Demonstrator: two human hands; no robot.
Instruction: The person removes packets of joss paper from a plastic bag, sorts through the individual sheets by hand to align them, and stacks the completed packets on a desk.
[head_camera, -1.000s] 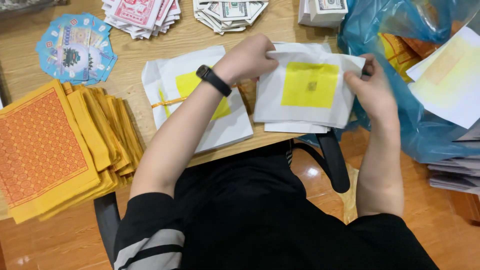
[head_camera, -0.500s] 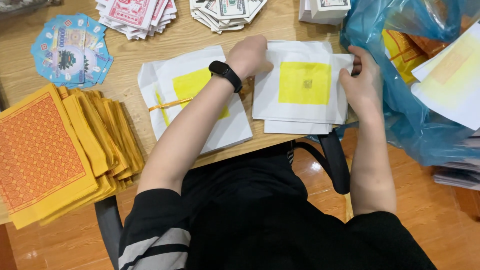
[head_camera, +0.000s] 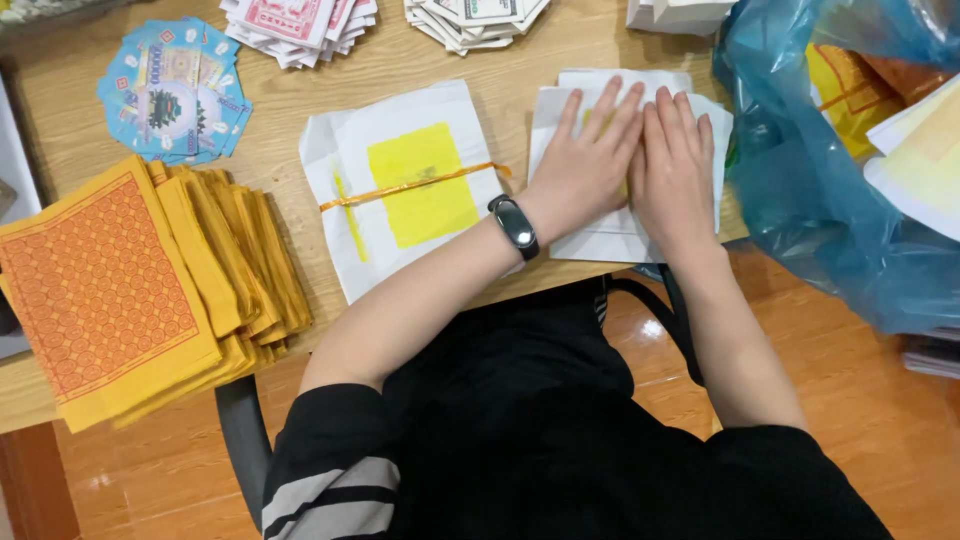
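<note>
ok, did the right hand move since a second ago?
Yes. The right hand left the right edge of the white paper stack and now lies flat on it beside the left hand, farther from the blue bag.

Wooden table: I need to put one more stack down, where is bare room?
A bare strip of the wooden table lies between the blue fanned paper stack and the banded white-and-yellow bundle. It is crowded under both hands beside the blue plastic bag.

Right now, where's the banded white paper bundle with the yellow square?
Head view: the banded bundle lies left of centre on the table, between the orange paper stack and the white sheets under the left hand.
</note>
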